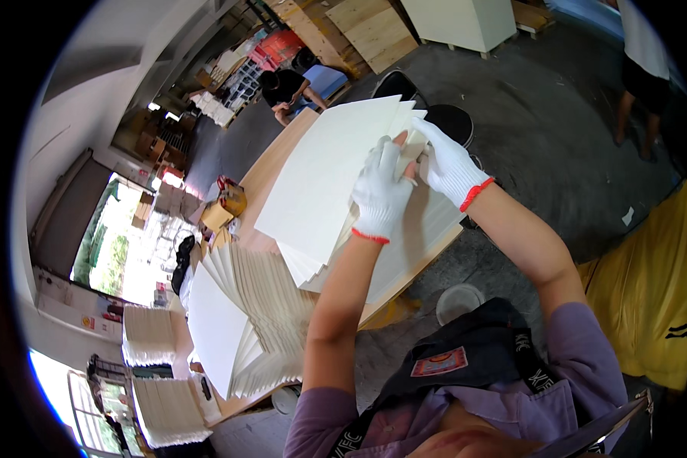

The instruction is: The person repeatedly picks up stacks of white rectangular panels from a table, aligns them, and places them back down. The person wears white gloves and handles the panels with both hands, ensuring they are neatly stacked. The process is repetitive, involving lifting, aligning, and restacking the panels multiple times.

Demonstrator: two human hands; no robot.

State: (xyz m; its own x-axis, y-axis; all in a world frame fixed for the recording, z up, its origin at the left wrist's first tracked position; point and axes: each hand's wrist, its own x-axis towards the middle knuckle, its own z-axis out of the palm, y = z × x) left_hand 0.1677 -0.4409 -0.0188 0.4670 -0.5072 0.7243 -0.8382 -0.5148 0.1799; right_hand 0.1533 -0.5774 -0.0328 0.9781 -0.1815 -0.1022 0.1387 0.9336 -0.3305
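Large white sheets [320, 168] lie in a loose, slightly fanned stack on a wooden table. My left hand [380, 187], in a white knitted glove with a red cuff, is closed on their right-hand edge, with a bare thumb tip showing. My right hand [444, 162], gloved the same way, grips the edge close to the far right corner, just beside the left hand. The sheet edges between the hands look lifted and bent; part of the grip is hidden by the gloves. More white sheets [427, 229] lie flat beneath, toward the table's near right edge.
A tall fanned pile of sheets [263, 320] stands left of my left forearm, with more stacks [149, 336] beyond it. A yellow container [229, 200] sits at the table's far left edge. Black stools [450, 122] stand behind the table. Two people are farther off.
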